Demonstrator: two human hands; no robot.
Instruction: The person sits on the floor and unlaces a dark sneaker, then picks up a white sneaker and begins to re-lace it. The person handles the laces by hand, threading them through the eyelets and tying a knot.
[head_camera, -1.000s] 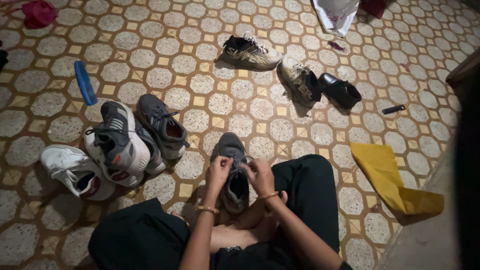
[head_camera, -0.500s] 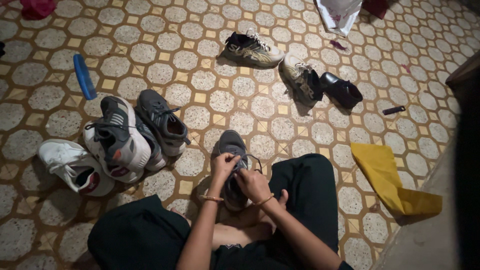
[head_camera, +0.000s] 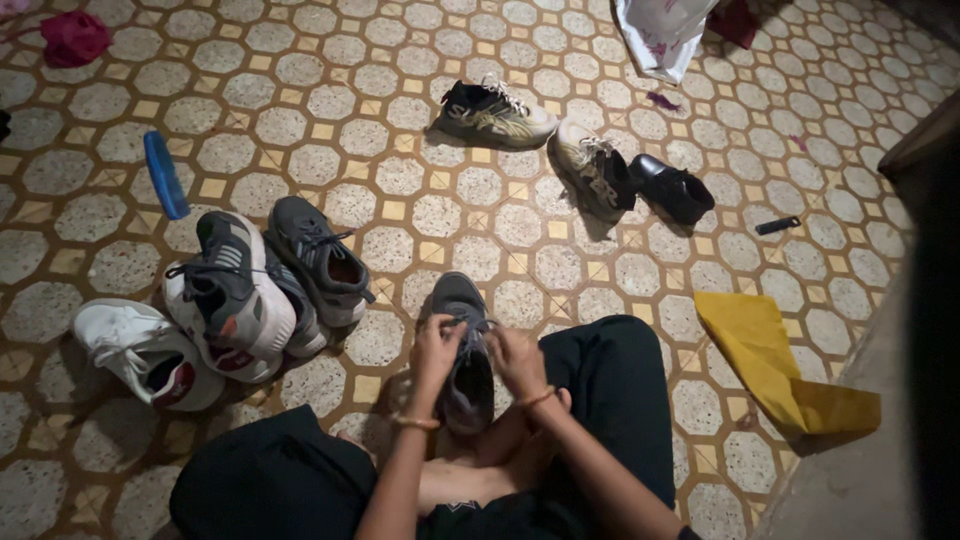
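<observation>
**Hands on a grey shoe's laces**

On the tiled floor (head_camera: 480, 215), seen from the head camera, a person sits with legs folded in black trousers (head_camera: 610, 390). The grey shoe (head_camera: 462, 350) lies just past the knees, at 6 o'clock in the frame, toe pointing to 12. The left hand (head_camera: 436, 348) sits on the shoe's left side, fingers pinched together on a lace. The right hand (head_camera: 518, 360) sits on its right side, fingers curled in on the other lace; the grip itself is too small to tell more. A thin bangle rings each wrist.

At 9 o'clock from the hands a heap of shoes lies touching: a dark grey sneaker (head_camera: 322, 258), a grey-and-white sneaker (head_camera: 232, 290) propped on another, and a white sneaker (head_camera: 148, 352) at the outer edge. A blue comb (head_camera: 165, 174) lies at 10 o'clock, well apart. At 12 to 1 o'clock lie a black-and-cream sneaker (head_camera: 492, 113), its mate (head_camera: 592, 172) and a black shoe (head_camera: 678, 188), the last two touching. A yellow cloth (head_camera: 775, 365) lies at 3 o'clock, and a white bag (head_camera: 662, 35) sits at the top edge.
</observation>
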